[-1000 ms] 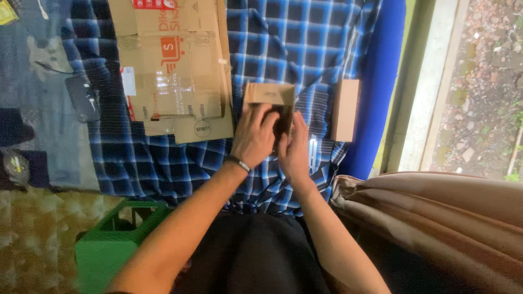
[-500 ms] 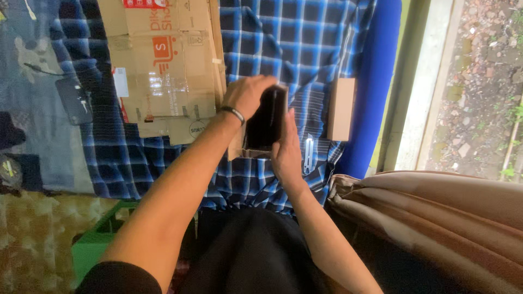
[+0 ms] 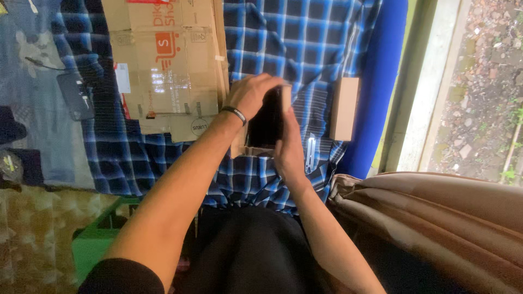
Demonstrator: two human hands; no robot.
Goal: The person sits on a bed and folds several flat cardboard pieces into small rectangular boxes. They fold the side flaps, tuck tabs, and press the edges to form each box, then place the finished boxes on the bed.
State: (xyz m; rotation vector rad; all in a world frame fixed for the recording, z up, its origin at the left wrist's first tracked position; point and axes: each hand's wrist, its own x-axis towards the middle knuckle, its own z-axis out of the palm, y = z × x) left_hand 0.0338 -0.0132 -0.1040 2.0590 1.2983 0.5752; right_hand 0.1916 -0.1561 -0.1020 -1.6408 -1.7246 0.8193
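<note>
Lower centre of frame: dark-clothed lap (image 3: pixel 256 256); lower left, green crate (image 3: pixel 95 247) partly seen over patterned floor. Lower right: tan draped fabric (image 3: pixel 436 218).

Centre of frame: small cardboard box w/ dark inside (image 3: pixel 267 122), tilted up off the cloth, held betw. both hands. Left hand (image 3: pixel 251 93), dark band at wrist, is wrapped over box's top edge, fingers curled shut on it. Right hand (image 3: pixel 289 149) is pressed flat along box's right side & lower edge, fingers extended against the card, thumb hidden behind it.

Beneath & beyond: blue plaid cloth (image 3: pixel 305 43) spread over most of centre frame. Just right of the held box, a slim pale utility knife (image 3: pixel 310 155) is laid on the cloth. Right of centre: second small tan box (image 3: pixel 345 108), closed, apart from hands, at cloth's edge next to blue mat (image 3: pixel 381 81).

Upper left-centre: flattened cardboard carton (image 3: pixel 163 60), taped, w/ orange print, laid on cloth, touching left-hand area. Far left: dark phone w/ cable (image 3: pixel 76 95) on bluish fabric.

Far right: window frame (image 3: pixel 430 81), ground outside w/ rubble & weeds.
</note>
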